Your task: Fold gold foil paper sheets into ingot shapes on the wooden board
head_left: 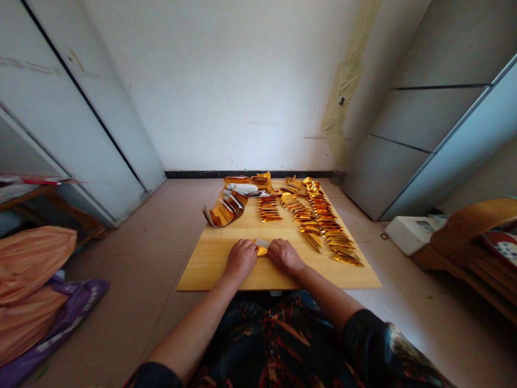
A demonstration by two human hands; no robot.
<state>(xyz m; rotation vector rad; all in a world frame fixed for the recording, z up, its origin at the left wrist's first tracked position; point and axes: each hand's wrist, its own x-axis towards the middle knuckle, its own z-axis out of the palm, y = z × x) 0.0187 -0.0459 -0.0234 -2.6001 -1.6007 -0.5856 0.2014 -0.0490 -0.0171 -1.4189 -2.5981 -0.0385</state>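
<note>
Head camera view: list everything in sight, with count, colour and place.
wooden board: one, pale yellow, on the floor ahead
folded foil pieces: too many to count, gold, in rows on the board
curved foil stack: one, gold and white, far left of the board
white bundle: one, white, far end of the board
foil piece: one, gold and white, between the hands
orange bag: at least one, orange, floor left
purple bag: one, purple, floor left
white box: one, white, floor right
left hand: one, on the foil piece
right hand: one, on the foil piece
</note>
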